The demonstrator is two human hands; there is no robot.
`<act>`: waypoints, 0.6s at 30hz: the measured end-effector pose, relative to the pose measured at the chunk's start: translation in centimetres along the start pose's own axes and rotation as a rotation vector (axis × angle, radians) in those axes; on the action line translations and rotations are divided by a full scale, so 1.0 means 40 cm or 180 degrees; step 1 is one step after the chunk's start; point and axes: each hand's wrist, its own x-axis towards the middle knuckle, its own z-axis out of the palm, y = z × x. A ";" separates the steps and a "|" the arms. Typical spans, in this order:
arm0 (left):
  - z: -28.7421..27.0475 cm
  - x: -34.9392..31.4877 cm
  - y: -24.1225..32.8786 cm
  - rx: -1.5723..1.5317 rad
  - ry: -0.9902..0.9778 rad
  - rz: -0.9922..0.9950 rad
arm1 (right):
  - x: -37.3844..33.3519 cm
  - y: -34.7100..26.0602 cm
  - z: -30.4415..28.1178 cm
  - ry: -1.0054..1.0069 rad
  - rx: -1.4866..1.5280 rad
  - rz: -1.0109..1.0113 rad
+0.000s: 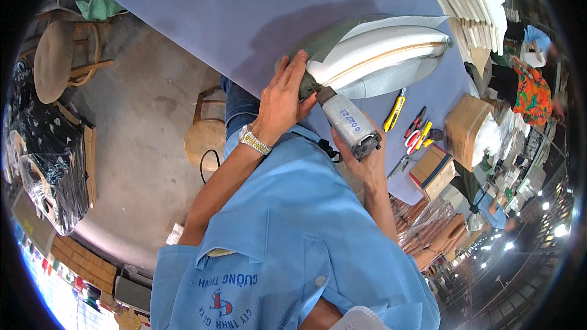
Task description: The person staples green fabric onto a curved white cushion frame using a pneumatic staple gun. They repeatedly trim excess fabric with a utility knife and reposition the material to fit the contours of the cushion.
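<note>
A seat cushion [373,55] stands on edge on the blue-grey table, its white padding and a thin wooden edge exposed. Grey-green fabric [333,40] wraps around its side. My left hand [285,93], with a watch on the wrist, grips the cushion's near left end, fingers over the fabric and thumb toward the tool. In my right hand [365,160] is a grey pneumatic staple gun [345,116], its dark nose touching or very close to the fabric at that end, beside my left thumb. My right fingers are partly hidden behind the gun body.
Right of the cushion lie a yellow utility knife [395,112], scissors [412,140], pliers [400,165] and other hand tools. Cardboard boxes [468,128] stand at the table's right edge, stacked white pieces [468,0] at far right. A round stool [210,142] is at left. Other people work at far right.
</note>
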 end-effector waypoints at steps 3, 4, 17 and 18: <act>0.009 -0.008 -0.016 0.0136 -0.0086 0.0023 | 0.002 -0.010 -0.005 -0.0061 0.0101 0.0109; 0.011 -0.009 -0.020 0.0148 -0.0075 0.0068 | 0.003 -0.015 -0.008 -0.0082 0.0136 0.0163; 0.005 -0.001 -0.003 0.0103 -0.0156 0.0099 | 0.048 -0.023 -0.036 -0.0364 -0.0204 -0.0056; 0.004 0.001 -0.003 0.0067 -0.0162 0.0095 | 0.053 -0.012 -0.030 -0.0367 -0.0330 -0.0181</act>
